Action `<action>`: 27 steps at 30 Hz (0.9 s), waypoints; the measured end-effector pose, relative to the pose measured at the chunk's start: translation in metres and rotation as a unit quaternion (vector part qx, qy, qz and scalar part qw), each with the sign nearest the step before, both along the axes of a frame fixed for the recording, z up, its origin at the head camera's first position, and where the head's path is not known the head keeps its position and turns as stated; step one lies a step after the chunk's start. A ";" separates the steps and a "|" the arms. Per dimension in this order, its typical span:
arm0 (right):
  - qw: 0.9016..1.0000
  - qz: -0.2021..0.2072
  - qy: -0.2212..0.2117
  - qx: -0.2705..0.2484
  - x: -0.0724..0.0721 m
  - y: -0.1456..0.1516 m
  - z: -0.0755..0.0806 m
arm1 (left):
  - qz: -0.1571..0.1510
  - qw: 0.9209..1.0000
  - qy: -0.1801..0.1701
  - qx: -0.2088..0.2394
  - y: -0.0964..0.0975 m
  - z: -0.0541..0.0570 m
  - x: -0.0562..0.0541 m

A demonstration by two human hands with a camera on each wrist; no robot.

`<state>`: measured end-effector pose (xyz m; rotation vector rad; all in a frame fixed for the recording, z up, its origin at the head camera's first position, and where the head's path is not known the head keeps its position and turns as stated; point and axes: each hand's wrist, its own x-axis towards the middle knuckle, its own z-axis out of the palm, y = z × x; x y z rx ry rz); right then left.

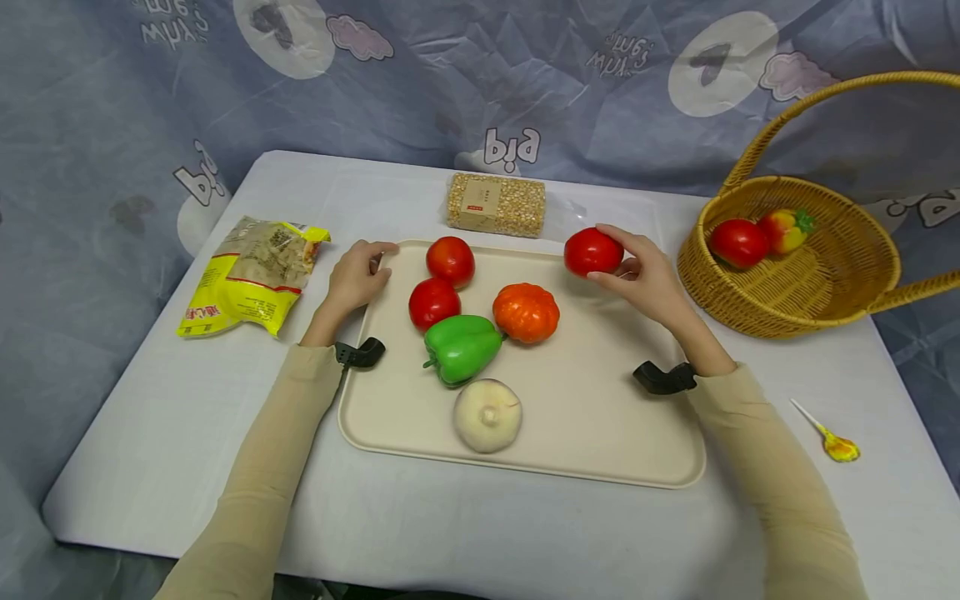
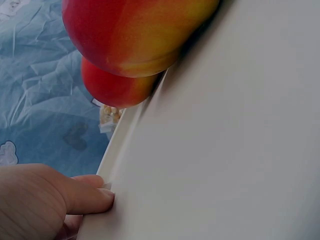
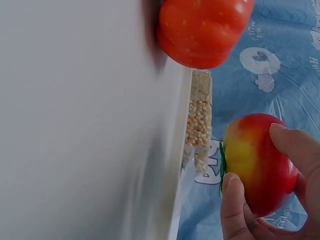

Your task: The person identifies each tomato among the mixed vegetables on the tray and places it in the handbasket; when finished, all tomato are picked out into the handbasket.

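My right hand (image 1: 647,277) holds a red tomato (image 1: 591,252) between thumb and fingers, over the tray's far right part. Its yellow patch and green leafy top show on the tomato (image 3: 256,162) in the right wrist view. With thumb over the rim and fingers outside it, my left hand (image 1: 357,277) grips the far left corner of the beige tray (image 1: 600,417). On the tray lie two more tomatoes (image 1: 451,261), one behind the other, a green bell pepper (image 1: 462,350), an orange pumpkin (image 1: 527,313) and a white round vegetable (image 1: 487,416) with a central nub.
Right of the tray stands a wicker basket (image 1: 847,287) with two red fruits (image 1: 739,243) inside and a tall handle. A bag of corn kernels (image 1: 496,205) lies behind the tray, a yellow snack bag (image 1: 255,275) to its left. A lollipop (image 1: 840,447) lies at right.
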<state>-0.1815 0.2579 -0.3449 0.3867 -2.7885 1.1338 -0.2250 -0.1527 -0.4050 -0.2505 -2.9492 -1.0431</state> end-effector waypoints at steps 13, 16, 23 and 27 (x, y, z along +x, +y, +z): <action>0.998 -0.035 0.057 -0.021 0.020 0.029 0.023 | 0.002 1.000 -0.004 -0.002 -0.002 -0.002 0.001; 0.996 -0.049 0.075 -0.025 0.024 0.038 0.026 | 0.002 1.000 -0.003 -0.003 -0.001 -0.002 0.001; 0.993 -0.082 0.081 -0.035 0.031 0.058 0.033 | 0.000 1.000 0.006 -0.007 0.000 -0.001 0.000; 0.991 -0.099 0.070 -0.052 0.034 0.069 0.034 | -0.001 1.000 0.006 -0.007 0.001 -0.001 0.000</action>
